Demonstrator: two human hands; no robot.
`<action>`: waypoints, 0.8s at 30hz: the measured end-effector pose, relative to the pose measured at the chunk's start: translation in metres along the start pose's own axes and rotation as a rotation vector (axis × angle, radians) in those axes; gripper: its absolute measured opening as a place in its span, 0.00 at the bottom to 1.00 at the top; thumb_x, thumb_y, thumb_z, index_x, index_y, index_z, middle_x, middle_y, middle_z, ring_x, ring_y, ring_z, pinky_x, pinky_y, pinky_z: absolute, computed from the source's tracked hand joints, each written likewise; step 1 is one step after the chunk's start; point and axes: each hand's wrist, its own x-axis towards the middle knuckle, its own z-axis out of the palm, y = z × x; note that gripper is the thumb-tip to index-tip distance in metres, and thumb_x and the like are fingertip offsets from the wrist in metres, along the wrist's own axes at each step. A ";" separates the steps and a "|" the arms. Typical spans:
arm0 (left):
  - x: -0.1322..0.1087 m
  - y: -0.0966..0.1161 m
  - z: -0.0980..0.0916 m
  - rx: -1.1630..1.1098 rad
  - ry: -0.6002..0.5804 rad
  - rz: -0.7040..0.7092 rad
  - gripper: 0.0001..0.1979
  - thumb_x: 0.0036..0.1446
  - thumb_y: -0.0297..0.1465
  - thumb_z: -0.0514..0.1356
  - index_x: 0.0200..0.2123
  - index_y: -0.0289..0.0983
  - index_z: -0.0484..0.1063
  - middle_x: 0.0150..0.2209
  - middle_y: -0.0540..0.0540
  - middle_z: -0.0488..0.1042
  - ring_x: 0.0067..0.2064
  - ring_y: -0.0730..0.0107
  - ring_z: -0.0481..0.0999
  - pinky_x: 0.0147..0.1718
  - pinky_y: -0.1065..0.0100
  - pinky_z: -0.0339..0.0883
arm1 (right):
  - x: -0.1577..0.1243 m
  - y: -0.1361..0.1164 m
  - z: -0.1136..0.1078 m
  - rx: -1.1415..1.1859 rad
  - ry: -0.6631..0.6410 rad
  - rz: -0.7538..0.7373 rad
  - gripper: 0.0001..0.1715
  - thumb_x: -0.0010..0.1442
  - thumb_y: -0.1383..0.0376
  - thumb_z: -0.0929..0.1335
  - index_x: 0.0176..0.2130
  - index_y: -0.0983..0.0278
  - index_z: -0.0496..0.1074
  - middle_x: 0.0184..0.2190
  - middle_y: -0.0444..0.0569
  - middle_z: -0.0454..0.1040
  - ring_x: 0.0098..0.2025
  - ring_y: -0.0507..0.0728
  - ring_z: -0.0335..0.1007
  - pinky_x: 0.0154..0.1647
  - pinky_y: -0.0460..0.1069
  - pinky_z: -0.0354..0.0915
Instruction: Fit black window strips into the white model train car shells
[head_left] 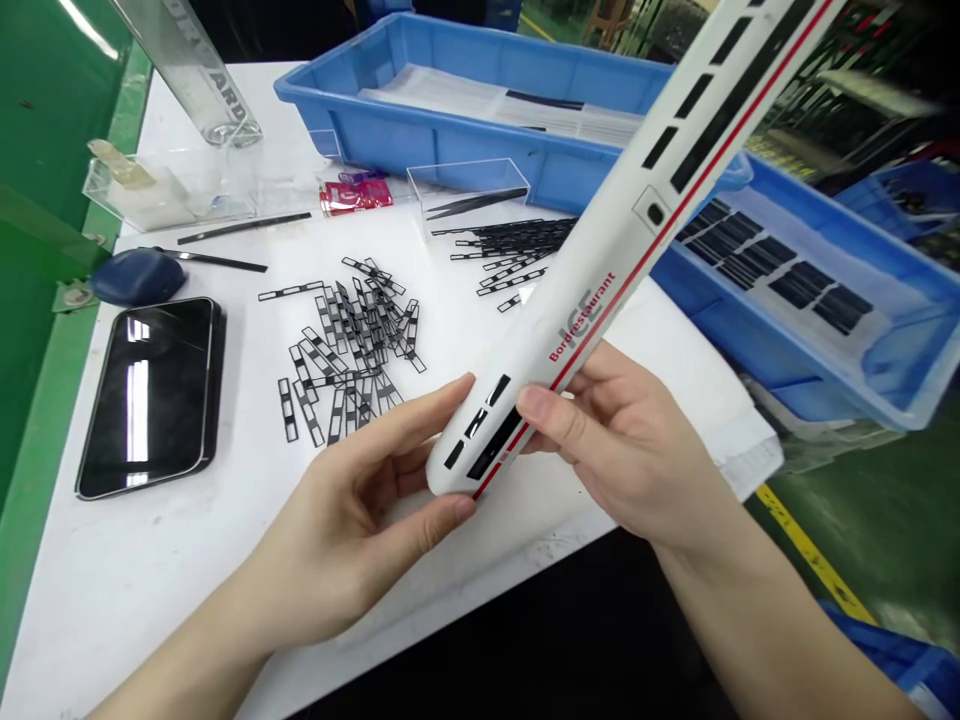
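A white model train car body [600, 225] with a red stripe, dark window strips and "Bordrestaurant" lettering slants across the head view, its far end cut off at the top. My left hand [360, 510] grips the near end, fingers on one side and thumb on the other. Around the lower part, my right hand [622, 430] is closed, its thumb pressed near the long dark window. Left of the car body lies a loose pile of small black window frames [364, 330] on the white table [247, 560]. More thin black strips [517, 245] are heaped behind it.
A blue bin [450, 120] with white sheets stands at the back; another blue bin [825, 340] at right holds black pieces. A tablet-like device [154, 390], dark blue lump [139, 275], clear bottle [202, 75], clear tray [180, 195] and tweezers [476, 203] in a clear box occupy the table.
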 end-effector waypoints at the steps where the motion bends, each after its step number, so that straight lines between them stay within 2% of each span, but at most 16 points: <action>1: -0.001 0.000 0.000 0.011 0.002 -0.002 0.32 0.65 0.25 0.69 0.69 0.51 0.70 0.66 0.45 0.76 0.66 0.54 0.76 0.63 0.68 0.75 | -0.001 -0.001 -0.001 0.006 -0.017 -0.001 0.07 0.71 0.67 0.72 0.49 0.59 0.78 0.48 0.47 0.84 0.49 0.59 0.85 0.43 0.51 0.84; 5: -0.003 0.000 0.002 0.038 0.014 -0.012 0.32 0.65 0.27 0.70 0.68 0.52 0.70 0.64 0.46 0.77 0.65 0.56 0.78 0.62 0.70 0.75 | -0.004 -0.002 -0.004 0.017 -0.033 0.029 0.06 0.71 0.69 0.72 0.48 0.60 0.77 0.47 0.47 0.84 0.47 0.59 0.85 0.44 0.53 0.85; 12: -0.002 -0.001 0.004 0.045 0.063 -0.027 0.31 0.65 0.28 0.70 0.68 0.53 0.71 0.65 0.49 0.77 0.64 0.62 0.78 0.61 0.76 0.73 | 0.005 -0.001 0.000 -0.003 0.027 0.042 0.05 0.69 0.67 0.74 0.47 0.61 0.78 0.46 0.48 0.84 0.44 0.59 0.86 0.39 0.51 0.85; 15: -0.001 0.001 0.005 -0.025 0.050 -0.016 0.30 0.66 0.26 0.69 0.67 0.53 0.71 0.65 0.49 0.77 0.65 0.64 0.77 0.62 0.76 0.72 | 0.009 -0.005 0.001 -0.038 -0.029 0.055 0.05 0.70 0.67 0.73 0.48 0.61 0.78 0.47 0.48 0.84 0.45 0.59 0.86 0.41 0.52 0.85; 17: 0.000 0.003 0.004 -0.061 0.023 -0.011 0.26 0.68 0.26 0.67 0.64 0.53 0.73 0.62 0.49 0.79 0.61 0.65 0.80 0.58 0.76 0.76 | 0.007 -0.010 0.001 -0.093 -0.099 0.067 0.08 0.71 0.67 0.72 0.50 0.59 0.79 0.49 0.47 0.84 0.47 0.59 0.85 0.42 0.51 0.84; 20: 0.001 0.007 0.003 -0.070 0.026 0.014 0.20 0.68 0.30 0.67 0.60 0.53 0.76 0.57 0.50 0.82 0.55 0.65 0.83 0.50 0.75 0.80 | -0.001 -0.017 0.005 -0.246 -0.172 0.014 0.14 0.73 0.67 0.70 0.55 0.55 0.79 0.52 0.44 0.83 0.53 0.56 0.83 0.49 0.47 0.81; 24: 0.000 0.008 0.003 0.043 0.088 0.102 0.21 0.65 0.33 0.70 0.61 0.51 0.79 0.58 0.49 0.81 0.56 0.61 0.81 0.59 0.68 0.76 | -0.012 -0.023 0.013 -0.396 -0.306 -0.082 0.19 0.73 0.72 0.67 0.58 0.56 0.78 0.57 0.43 0.81 0.60 0.54 0.77 0.62 0.45 0.74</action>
